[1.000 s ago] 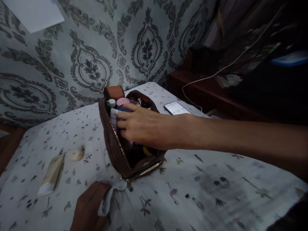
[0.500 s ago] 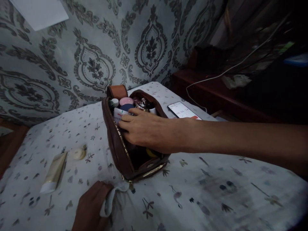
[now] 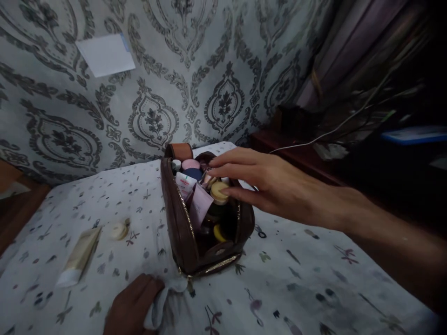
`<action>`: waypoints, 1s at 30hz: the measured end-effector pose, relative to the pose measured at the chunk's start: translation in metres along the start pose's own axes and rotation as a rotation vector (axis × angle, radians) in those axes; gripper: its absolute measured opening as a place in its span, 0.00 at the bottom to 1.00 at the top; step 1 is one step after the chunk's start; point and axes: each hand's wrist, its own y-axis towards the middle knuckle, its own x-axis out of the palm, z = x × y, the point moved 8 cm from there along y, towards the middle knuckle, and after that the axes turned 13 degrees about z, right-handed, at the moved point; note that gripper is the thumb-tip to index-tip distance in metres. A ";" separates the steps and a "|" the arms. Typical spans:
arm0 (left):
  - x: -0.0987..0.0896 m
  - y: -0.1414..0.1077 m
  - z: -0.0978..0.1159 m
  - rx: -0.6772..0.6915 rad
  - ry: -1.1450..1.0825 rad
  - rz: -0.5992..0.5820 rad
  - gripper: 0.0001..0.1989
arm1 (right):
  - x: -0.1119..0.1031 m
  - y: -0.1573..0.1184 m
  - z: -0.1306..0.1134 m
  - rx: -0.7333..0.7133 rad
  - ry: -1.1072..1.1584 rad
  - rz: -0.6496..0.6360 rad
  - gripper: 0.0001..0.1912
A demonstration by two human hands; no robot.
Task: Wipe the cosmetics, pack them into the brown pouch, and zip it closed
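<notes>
Since the earlier frame, right hand (image 3: pixel 279 188) has lifted out of the brown toiletry bag (image 3: pixel 181 232) & now hovers just above its open top, fingers spread wide, palm down, nothing held. Fingertips sit near a small round yellow-lidded jar (image 3: pixel 220 191) standing high among the contents; contact w/ it cannot be told. Phone seen beside the bag earlier is now hidden behind the hand.

Bag: upright on the patterned bedsheet (image 3: pixel 314 279), zip open, mouth toward viewer. Inside, back to front: white-capped bottle (image 3: pixel 176 164), pink lid (image 3: pixel 190 164), dark blue lid (image 3: pixel 193 173), white tube w/ red print (image 3: pixel 184 182), pale lilac sachet (image 3: pixel 199 207), yellow item (image 3: pixel 219 232) low in the shadow. Tan leather strap (image 3: pixel 179 150) at the far end.

Left hand (image 3: pixel 131 304), bottom edge of view, closed on a bunched fold of white cloth (image 3: pixel 160 298) just beside the bag's near corner.

L of bag, well apart: cream tube (image 3: pixel 79 256) lying flat, small round cream-coloured cap (image 3: pixel 118 230) near its upper end.

Behind: damask wallpaper w/ white paper sheet (image 3: pixel 105 54); white cable (image 3: pixel 314 137) over dark wooden furniture at R
</notes>
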 end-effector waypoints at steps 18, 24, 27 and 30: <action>-0.003 0.015 0.010 -0.008 0.046 -0.141 0.32 | 0.015 -0.063 0.015 0.374 -0.021 0.266 0.14; 0.005 0.012 0.006 -0.101 0.033 -0.233 0.31 | 0.027 -0.064 0.011 0.382 -0.153 0.236 0.18; 0.007 0.012 0.005 -0.140 0.031 -0.267 0.30 | 0.032 -0.062 0.009 0.365 -0.169 0.227 0.18; 0.008 0.016 0.007 -0.177 0.048 -0.289 0.28 | 0.034 -0.062 0.009 0.351 -0.182 0.240 0.18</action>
